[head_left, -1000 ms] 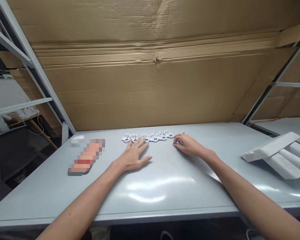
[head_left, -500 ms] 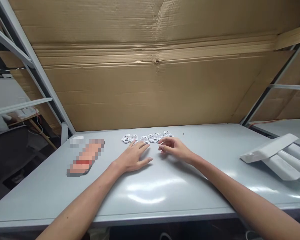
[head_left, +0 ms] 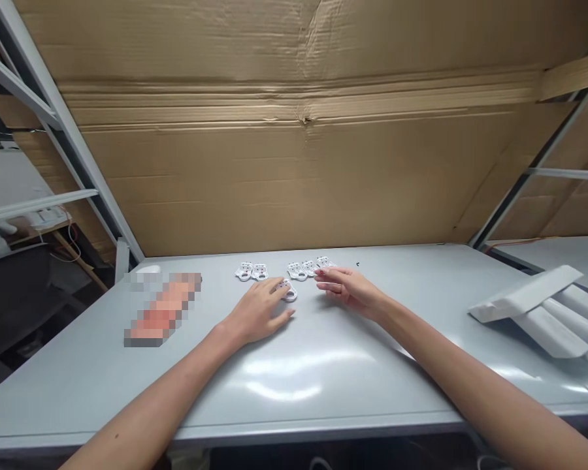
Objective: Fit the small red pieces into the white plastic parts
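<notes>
Several small flat white pieces lie on the grey table (head_left: 294,365), each with a ring-like hole at its near end and small dark or red dots. One white piece (head_left: 290,294) sits nearer than the others, beside the fingertips of my left hand (head_left: 257,307), which partly cover it. My left fingers are spread, with the thumb apart. To the right, my right hand (head_left: 353,292) hovers low with fingers slightly bent and apart, holding nothing. Its fingertips are close to the right-hand group of white pieces (head_left: 298,271). Two more white pieces (head_left: 251,271) lie behind my left hand.
A blurred-out orange and red object (head_left: 164,310) lies at the left, with a whitish item (head_left: 147,275) behind it. White foam-like packaging (head_left: 534,307) rests at the right. A cardboard wall (head_left: 304,189) closes off the back. A tiny black bit (head_left: 357,264) lies near it.
One white piece has come out of the row toward me, by my left fingertips. My right hand has shifted slightly right and its fingers have opened a little.
</notes>
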Action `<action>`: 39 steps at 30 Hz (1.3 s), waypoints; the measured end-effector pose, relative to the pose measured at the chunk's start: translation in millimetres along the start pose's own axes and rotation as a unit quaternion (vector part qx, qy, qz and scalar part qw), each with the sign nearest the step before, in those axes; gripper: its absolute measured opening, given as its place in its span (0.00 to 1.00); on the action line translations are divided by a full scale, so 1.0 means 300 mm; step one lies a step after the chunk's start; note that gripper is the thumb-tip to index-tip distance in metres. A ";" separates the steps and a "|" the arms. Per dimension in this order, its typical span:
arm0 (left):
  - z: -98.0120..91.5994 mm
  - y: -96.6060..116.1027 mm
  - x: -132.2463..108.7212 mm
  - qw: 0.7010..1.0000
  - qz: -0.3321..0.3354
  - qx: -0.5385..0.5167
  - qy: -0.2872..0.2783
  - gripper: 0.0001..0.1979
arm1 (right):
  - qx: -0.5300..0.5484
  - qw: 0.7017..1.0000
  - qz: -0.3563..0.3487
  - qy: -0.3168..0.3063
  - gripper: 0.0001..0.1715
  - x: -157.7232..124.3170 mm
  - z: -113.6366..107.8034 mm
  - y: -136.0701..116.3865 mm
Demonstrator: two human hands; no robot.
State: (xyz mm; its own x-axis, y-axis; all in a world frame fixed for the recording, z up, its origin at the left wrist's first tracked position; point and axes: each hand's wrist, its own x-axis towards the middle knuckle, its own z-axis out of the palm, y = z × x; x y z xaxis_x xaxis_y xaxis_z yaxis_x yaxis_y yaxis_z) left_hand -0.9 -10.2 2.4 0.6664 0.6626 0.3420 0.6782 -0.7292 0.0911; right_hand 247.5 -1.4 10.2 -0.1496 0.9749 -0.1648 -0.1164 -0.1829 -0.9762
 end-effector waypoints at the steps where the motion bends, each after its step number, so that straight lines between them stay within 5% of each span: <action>1: 0.005 -0.006 -0.001 1.000 -0.006 0.003 -0.010 0.22 | 0.005 1.000 0.003 0.008 0.10 -0.002 0.003 -0.002; 13: -0.014 0.024 0.001 0.998 0.049 -0.017 -0.040 0.20 | 0.027 1.000 0.007 -0.007 0.08 0.004 -0.008 0.009; 18: 0.005 0.013 0.005 1.000 0.014 -0.019 -0.007 0.26 | 0.057 0.998 0.019 -0.004 0.04 0.007 -0.003 0.009; 25: 0.017 -0.015 0.000 0.998 -0.021 -0.042 -0.037 0.20 | 0.056 0.998 0.011 -0.042 0.05 0.000 0.009 0.010; 31: 0.018 -0.005 0.007 0.998 0.000 -0.057 -0.024 0.16 | -0.099 0.990 -0.065 -0.073 0.15 -0.015 0.027 0.005; 36: 0.015 -0.003 0.010 0.998 0.015 -0.065 -0.022 0.16 | -0.295 0.928 -0.218 -0.061 0.14 -0.004 0.026 0.036; 39: 0.008 0.001 0.012 0.997 0.032 -0.069 -0.022 0.14 | -0.350 0.901 -0.250 -0.057 0.11 0.006 0.027 0.063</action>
State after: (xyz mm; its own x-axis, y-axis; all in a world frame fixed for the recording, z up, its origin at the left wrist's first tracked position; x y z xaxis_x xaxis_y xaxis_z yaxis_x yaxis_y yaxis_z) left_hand 2.3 -7.5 1.2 0.7221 0.6187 0.3094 0.5866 -0.7847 0.2001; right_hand 237.2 -4.1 -7.5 -0.3555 0.8863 0.2968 0.4435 0.4395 -0.7811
